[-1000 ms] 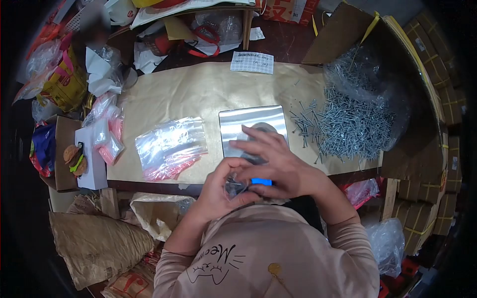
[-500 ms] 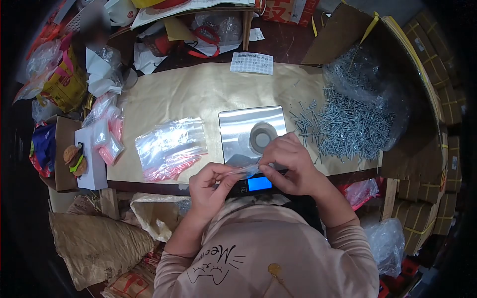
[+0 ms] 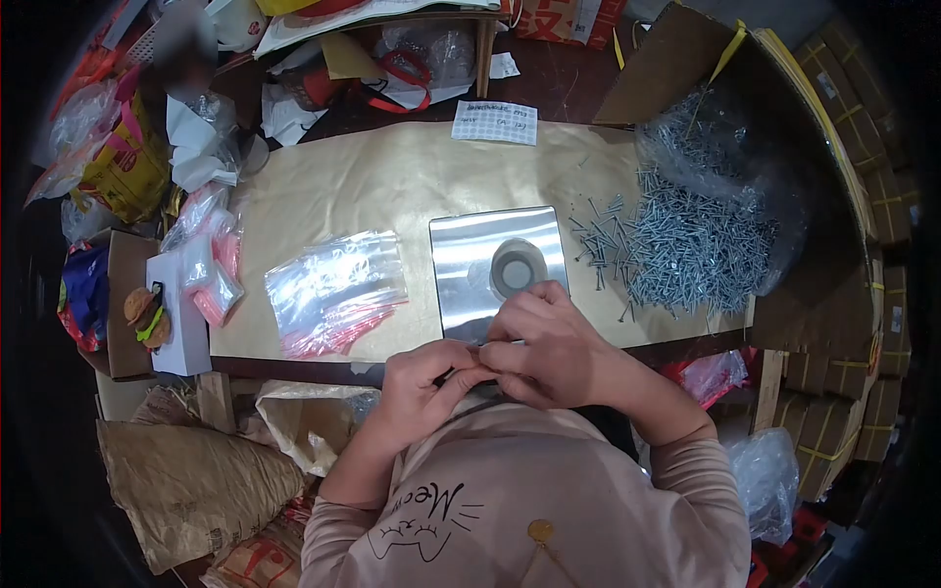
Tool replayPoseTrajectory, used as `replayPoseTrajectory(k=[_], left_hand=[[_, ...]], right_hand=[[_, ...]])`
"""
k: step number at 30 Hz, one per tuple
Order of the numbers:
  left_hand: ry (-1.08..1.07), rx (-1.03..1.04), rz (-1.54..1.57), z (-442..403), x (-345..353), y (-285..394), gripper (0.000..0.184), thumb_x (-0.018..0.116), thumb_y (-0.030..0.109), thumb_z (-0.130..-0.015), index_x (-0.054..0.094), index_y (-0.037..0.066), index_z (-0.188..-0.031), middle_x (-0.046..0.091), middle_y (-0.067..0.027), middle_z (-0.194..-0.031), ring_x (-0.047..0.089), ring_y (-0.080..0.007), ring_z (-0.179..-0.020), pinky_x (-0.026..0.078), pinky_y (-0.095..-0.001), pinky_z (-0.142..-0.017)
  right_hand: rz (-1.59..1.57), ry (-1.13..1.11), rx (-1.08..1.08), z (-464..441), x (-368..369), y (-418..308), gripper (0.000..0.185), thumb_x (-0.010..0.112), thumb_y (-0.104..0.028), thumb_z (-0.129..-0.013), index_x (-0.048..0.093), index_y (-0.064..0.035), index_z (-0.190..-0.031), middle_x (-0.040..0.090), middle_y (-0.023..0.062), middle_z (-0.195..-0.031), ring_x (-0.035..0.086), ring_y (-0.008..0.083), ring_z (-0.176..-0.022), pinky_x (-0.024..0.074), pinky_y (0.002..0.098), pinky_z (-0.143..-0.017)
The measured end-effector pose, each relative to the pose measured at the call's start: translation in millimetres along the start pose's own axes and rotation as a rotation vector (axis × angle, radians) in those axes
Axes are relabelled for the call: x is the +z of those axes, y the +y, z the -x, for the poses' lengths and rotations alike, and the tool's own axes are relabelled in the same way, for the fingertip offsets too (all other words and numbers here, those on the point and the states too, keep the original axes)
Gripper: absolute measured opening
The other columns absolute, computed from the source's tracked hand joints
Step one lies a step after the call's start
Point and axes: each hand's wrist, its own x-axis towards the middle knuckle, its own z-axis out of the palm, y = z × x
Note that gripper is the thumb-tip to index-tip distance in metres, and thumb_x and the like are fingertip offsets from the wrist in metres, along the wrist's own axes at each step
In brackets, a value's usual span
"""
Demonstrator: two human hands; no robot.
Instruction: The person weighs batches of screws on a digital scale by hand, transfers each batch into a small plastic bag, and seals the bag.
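Observation:
My left hand (image 3: 431, 385) and my right hand (image 3: 549, 348) meet at the table's front edge, fingertips pinched together. Between them is a small clear plastic bag, now almost wholly hidden by the fingers. Just beyond my hands sits a scale with a shiny metal plate (image 3: 456, 250); its display is covered by my hands. A round grey cup (image 3: 518, 269) stands on the plate, close to my right knuckles. To the left lies a fanned stack of clear zip bags (image 3: 338, 284) with red edges. A large heap of screws (image 3: 696, 240) spreads to the right.
Brown paper (image 3: 323, 186) covers the table. A sheet of round labels (image 3: 495, 123) lies at the back. An open cardboard box (image 3: 823, 225) surrounds the screws. At left are a white box (image 3: 179, 318) and a burger-shaped toy (image 3: 147, 316). Stacked cartons (image 3: 858, 127) stand far right.
Both hands have closed in on each other and moved slightly toward my body. The plastic bag stretched between them has gone behind the fingers, and the lit blue display is now covered.

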Motion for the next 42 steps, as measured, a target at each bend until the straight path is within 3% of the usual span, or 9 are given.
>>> replayPoseTrajectory(k=[9,12,15,17,22,25,32,38,42], left_hand=[[-0.077,0.056,0.036,21,-27,9,0.001,0.066,-0.001,-0.081,0.067,0.000,-0.081,0.070,-0.0127,-0.085,0.069,-0.0249,-0.091,0.054,-0.0319,-0.078],[-0.217,0.086,0.003,22,-34,5,0.002,0.066,-0.001,-0.081,0.067,-0.001,-0.083,0.070,-0.0127,-0.087,0.069,-0.0249,-0.092,0.054,-0.0320,-0.079],[-0.112,-0.041,0.127,38,-47,-5,0.002,0.066,-0.001,-0.082,0.067,-0.001,-0.084,0.069,-0.0116,-0.086,0.069,-0.0207,-0.086,0.052,-0.0285,-0.076],[-0.113,-0.181,0.044,53,-73,-6,0.004,0.067,-0.001,-0.081,0.066,-0.002,-0.085,0.069,-0.0106,-0.085,0.067,-0.0175,-0.081,0.051,-0.0264,-0.073],[-0.086,-0.706,-0.066,79,-107,-18,0.018,0.071,0.003,-0.078,0.064,-0.002,-0.094,0.068,-0.0108,-0.084,0.065,-0.0165,-0.076,0.050,-0.0266,-0.068],[-0.150,-0.878,-0.395,89,-116,-38,0.029,0.076,0.009,-0.073,0.064,0.000,-0.098,0.068,-0.0137,-0.085,0.067,-0.0209,-0.077,0.051,-0.0299,-0.071],[0.010,-0.522,-0.516,72,-95,-42,0.035,0.079,0.012,-0.070,0.064,0.000,-0.099,0.068,-0.0156,-0.089,0.067,-0.0264,-0.081,0.052,-0.0337,-0.071],[0.048,-0.351,-0.484,51,-77,-37,0.027,0.076,0.010,-0.075,0.064,-0.003,-0.096,0.067,-0.0156,-0.087,0.067,-0.0274,-0.078,0.052,-0.0341,-0.071],[0.072,-0.345,-0.446,52,-77,-37,0.022,0.073,0.005,-0.077,0.064,-0.003,-0.096,0.067,-0.0121,-0.085,0.066,-0.0193,-0.077,0.051,-0.0299,-0.070]], right_hand=[[-0.129,-0.076,-0.153,24,5,0,0.015,0.067,-0.010,-0.071,0.058,-0.0106,-0.082,0.051,0.0008,-0.074,0.052,0.0185,-0.069,0.0377,0.0354,-0.072],[-0.257,-0.211,-0.087,29,3,7,0.016,0.068,-0.011,-0.072,0.056,-0.0089,-0.082,0.051,0.0036,-0.075,0.055,0.0216,-0.074,0.0404,0.0353,-0.075],[-0.186,-0.241,0.036,41,-8,36,0.016,0.067,-0.013,-0.076,0.060,-0.0073,-0.089,0.059,0.0059,-0.083,0.058,0.0261,-0.079,0.0424,0.0372,-0.079],[-0.064,-0.124,0.311,54,-20,77,0.024,0.068,-0.016,-0.078,0.062,-0.0066,-0.099,0.064,0.0095,-0.099,0.060,0.0297,-0.091,0.0429,0.0403,-0.085],[0.432,-0.133,0.682,77,-45,142,0.085,0.078,-0.040,-0.069,0.038,-0.0184,-0.141,0.035,0.0206,-0.144,0.028,0.0406,-0.135,0.0269,0.0526,-0.108],[0.445,-0.377,0.767,72,-33,141,0.103,0.079,-0.048,-0.065,0.023,-0.0252,-0.148,0.020,0.0220,-0.151,0.012,0.0447,-0.140,0.0171,0.0575,-0.111],[0.292,0.005,0.631,101,-20,142,0.037,0.070,-0.005,-0.070,0.066,-0.0099,-0.107,0.058,0.0100,-0.119,0.050,0.0333,-0.114,0.0414,0.0400,-0.095],[0.168,0.172,0.634,99,-29,154,0.029,0.066,0.007,-0.067,0.070,-0.0040,-0.093,0.067,0.0087,-0.092,0.063,0.0245,-0.085,0.0501,0.0326,-0.077],[-0.176,0.304,0.892,95,-47,165,0.021,0.064,0.005,-0.074,0.071,-0.0023,-0.093,0.069,0.0008,-0.086,0.059,0.0057,-0.076,0.0461,0.0216,-0.071]])
